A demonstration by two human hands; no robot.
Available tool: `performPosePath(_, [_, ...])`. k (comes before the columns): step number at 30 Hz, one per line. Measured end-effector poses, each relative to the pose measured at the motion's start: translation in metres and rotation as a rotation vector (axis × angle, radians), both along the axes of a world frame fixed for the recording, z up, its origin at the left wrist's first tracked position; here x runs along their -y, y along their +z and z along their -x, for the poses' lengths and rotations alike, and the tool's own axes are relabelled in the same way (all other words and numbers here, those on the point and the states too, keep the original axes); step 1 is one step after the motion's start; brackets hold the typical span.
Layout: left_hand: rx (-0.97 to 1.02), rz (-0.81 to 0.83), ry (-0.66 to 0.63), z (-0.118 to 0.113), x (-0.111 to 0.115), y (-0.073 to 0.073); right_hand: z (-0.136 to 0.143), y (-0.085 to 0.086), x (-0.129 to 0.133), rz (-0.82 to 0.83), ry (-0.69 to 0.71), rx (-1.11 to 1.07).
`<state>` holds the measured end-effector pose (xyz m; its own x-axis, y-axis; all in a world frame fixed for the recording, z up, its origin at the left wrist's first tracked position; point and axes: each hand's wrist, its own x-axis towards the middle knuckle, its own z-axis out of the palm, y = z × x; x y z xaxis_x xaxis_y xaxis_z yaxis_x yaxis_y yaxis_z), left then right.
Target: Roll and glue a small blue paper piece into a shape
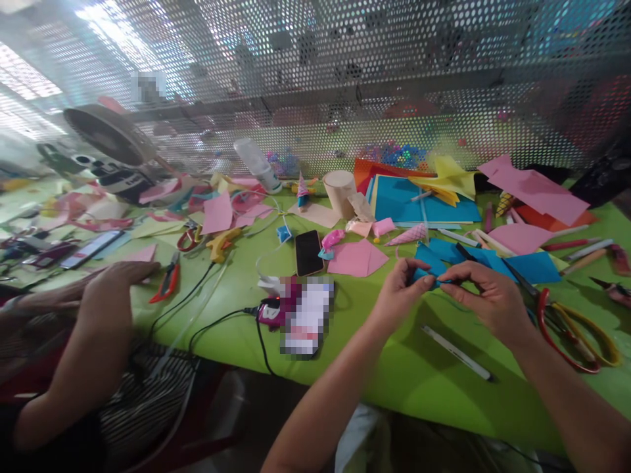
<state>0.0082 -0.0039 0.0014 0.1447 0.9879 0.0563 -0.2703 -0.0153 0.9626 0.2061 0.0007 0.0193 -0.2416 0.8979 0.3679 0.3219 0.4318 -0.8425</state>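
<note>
Both of my hands meet over the right part of the green table (374, 368). My left hand (401, 289) pinches a small blue piece (428, 278), whose exact shape is partly hidden by the fingers. Thumb and fingertips of my right hand (486, 292) close on the right end of the same piece. Blue sheets (535, 266) lie just behind my hands. A white pen (457, 353) rests below them, near the table's front edge. Large scissors with red and yellow handles (542, 322) lie beside my right wrist.
Phones (309, 252), a glue gun (223, 244) with cables, and orange-handled cutters (167, 279) occupy the middle and left. Coloured paper (414, 203), a tape roll (339, 187) and a bottle (256, 164) stand or lie behind. Another person's arm (101, 322) rests at left.
</note>
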Motion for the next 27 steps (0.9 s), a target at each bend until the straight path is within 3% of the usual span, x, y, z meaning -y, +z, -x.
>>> performPosePath(3, [-0.044,-0.017,-0.016,0.000,0.001,0.001,0.000,-0.003,0.000,0.055,-0.034,-0.040])
performPosePath(6, [-0.154,-0.121,0.057,0.001,0.001,0.000,-0.002,-0.005,-0.002,0.085,-0.097,-0.072])
performPosePath(13, [-0.592,-0.672,0.438,-0.001,0.005,-0.004,-0.002,-0.002,-0.004,0.143,-0.195,-0.150])
performPosePath(16, [-0.757,-0.795,0.502,-0.003,0.007,-0.005,0.000,-0.001,-0.004,0.161,-0.204,-0.179])
performPosePath(19, [-0.837,-0.816,0.460,-0.003,0.007,-0.007,0.001,0.000,-0.003,0.163,-0.199,-0.185])
performPosePath(23, [-0.880,-0.713,0.371,-0.002,0.006,-0.010,0.000,0.001,-0.003,0.145,-0.172,-0.167])
performPosePath(27, [-0.771,-0.579,0.266,-0.002,0.005,-0.008,-0.001,0.000,-0.003,0.114,-0.134,-0.146])
